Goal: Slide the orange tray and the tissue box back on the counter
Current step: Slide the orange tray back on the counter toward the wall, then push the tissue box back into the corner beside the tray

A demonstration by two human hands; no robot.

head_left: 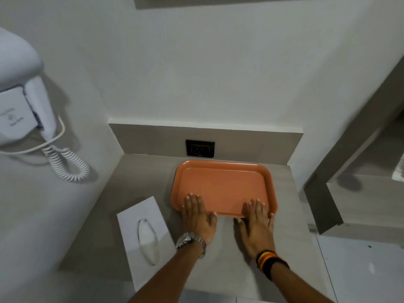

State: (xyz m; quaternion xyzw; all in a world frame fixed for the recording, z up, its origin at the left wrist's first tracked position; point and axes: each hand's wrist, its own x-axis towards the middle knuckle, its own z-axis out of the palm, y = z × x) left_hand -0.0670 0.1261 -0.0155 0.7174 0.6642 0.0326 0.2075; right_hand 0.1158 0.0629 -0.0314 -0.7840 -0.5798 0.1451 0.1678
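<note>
The orange tray [223,184] lies empty on the grey counter [144,178], its far rim close to the back panel. My left hand [197,217] rests flat on the tray's near left edge, fingers spread over the rim. My right hand [256,221] lies flat on the near right edge in the same way. Neither hand grips anything. The white tissue box [145,235] lies flat at the counter's front left, a tissue showing in its oval slot, apart from both hands and the tray.
A black wall socket [200,148] sits in the back panel just behind the tray. A white wall-mounted hair dryer [24,101] with a coiled cord [65,162] hangs at the left. The counter's right edge drops off beside a grey frame [323,193].
</note>
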